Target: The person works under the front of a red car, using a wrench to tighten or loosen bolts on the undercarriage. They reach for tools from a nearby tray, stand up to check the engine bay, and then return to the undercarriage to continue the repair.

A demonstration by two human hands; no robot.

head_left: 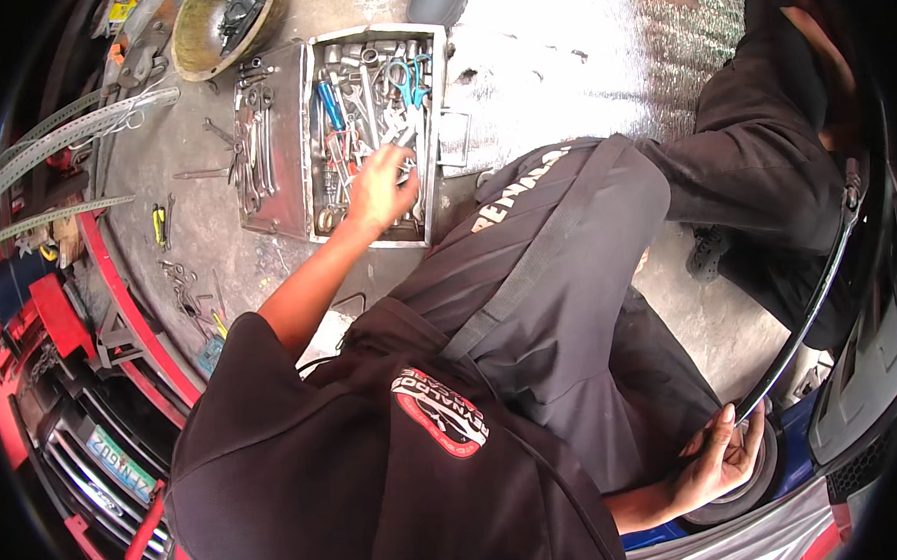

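Observation:
My left hand [379,188] reaches over an open metal toolbox [441,110], its fingers bent and thumb apart, with nothing visible between them. Wrenches, sockets and other hand tools lie jumbled under it. Blue-handled scissors [400,82] and a blue-handled screwdriver [330,106] lie near the box's far end. At the lower right, my right hand [724,456] grips the lower end of a long black hose [806,329] between thumb and fingers. The hose curves up and away to a metal fitting [851,190] at the far right.
The toolbox lid [288,152] lies folded out to the left, holding several wrenches. Beyond it are a round bowl [188,36] of parts, yellow-handled pliers [159,225] and a red metal frame [130,324]. Silver foil sheeting [651,101] covers floor ahead. Dark-trousered legs [763,156] extend at right.

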